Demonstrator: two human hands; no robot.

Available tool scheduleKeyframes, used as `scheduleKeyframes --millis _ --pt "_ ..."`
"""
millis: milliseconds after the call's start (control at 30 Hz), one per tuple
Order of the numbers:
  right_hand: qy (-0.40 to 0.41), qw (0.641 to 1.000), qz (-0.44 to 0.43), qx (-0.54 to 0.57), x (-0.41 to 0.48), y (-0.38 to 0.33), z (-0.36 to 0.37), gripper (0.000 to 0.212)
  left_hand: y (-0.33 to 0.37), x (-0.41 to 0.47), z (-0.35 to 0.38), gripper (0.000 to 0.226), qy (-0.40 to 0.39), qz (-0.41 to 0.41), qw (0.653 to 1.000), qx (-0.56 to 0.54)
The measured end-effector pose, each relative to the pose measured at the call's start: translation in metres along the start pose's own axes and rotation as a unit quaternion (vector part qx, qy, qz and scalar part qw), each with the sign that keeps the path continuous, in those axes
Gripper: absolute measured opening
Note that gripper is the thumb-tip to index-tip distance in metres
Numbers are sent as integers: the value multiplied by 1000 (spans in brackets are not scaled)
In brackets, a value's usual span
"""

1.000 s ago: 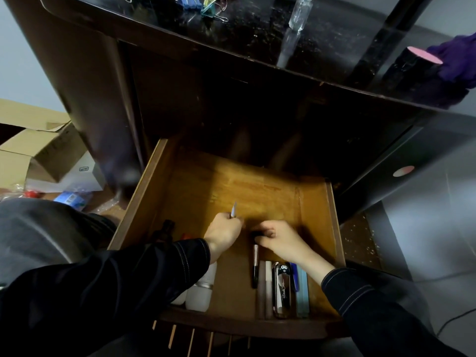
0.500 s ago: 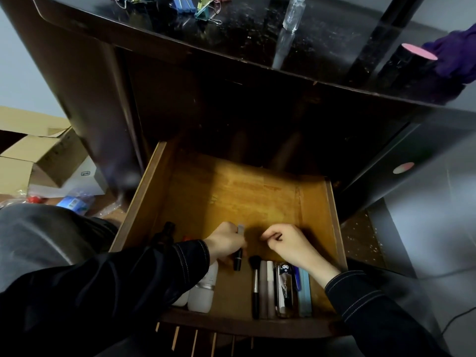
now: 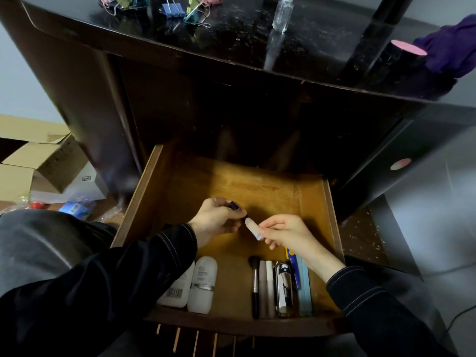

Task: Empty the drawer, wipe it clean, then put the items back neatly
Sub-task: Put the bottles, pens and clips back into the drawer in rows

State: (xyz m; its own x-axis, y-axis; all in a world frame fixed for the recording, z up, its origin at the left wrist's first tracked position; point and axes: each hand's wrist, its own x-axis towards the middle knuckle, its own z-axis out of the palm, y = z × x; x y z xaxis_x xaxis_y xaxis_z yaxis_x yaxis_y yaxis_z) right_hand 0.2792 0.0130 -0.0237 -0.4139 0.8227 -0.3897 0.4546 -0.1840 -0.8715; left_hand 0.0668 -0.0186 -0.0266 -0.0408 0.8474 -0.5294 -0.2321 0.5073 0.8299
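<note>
Two hands (image 3: 219,219) (image 3: 286,231), pale tube (image 3: 253,229), drawer (image 3: 332,225)

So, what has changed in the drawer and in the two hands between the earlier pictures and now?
The left hand, which held a small dark item low over the drawer floor, has lifted it. The right hand, empty before, now holds a small pale tube, its tip near the dark item. The brush, set down half a second ago, stays in the row at the front right. The white bottles have not moved.
</note>
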Motion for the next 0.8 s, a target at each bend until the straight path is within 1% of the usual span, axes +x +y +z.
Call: scheduleKeyframes --millis 33,67,100,133,200,233,300,367,400,533,633,700,800 --pt "-19 1000 5 -13 0 1 1 7 -1 0 0 23 7 10 1000 15" --pt "-29 999 9 -31 -1 1 2 7 -2 -1 1 22 12 24 998 56" --pt "-25 998 12 -48 0 2 2 6 -4 -2 1 22 12 37 993 114" --pt "-3 998 14 -63 0 3 1 7 -6 -3 2 24 7 46 983 177" --pt "54 995 18 -81 3 5 -3 9 -11 -7 5 34 -25 46 956 288" --pt "69 994 20 -81 4 5 -4 10 -14 -9 7 39 -47 42 942 329" --pt "65 994 27 -89 6 8 -1 10 -24 -13 13 40 -78 52 906 413" --pt "52 990 28 -124 7 11 1 12 -35 -17 20 40 -89 76 865 488" --pt "46 988 24 -147 7 13 2 12 -39 -19 22 41 -92 78 855 505" --pt "-8 966 1 -258 8 20 3 10 -53 -21 30 48 -107 60 840 528" --pt "-62 954 3 -292 7 19 7 14 -56 -21 31 57 -97 52 833 542" --pt "-93 941 -9 -326 7 19 8 15 -58 -23 31 59 -87 38 836 541" --pt "-114 921 -25 -373 6 21 9 17 -60 -28 33 54 -83 11 854 514"
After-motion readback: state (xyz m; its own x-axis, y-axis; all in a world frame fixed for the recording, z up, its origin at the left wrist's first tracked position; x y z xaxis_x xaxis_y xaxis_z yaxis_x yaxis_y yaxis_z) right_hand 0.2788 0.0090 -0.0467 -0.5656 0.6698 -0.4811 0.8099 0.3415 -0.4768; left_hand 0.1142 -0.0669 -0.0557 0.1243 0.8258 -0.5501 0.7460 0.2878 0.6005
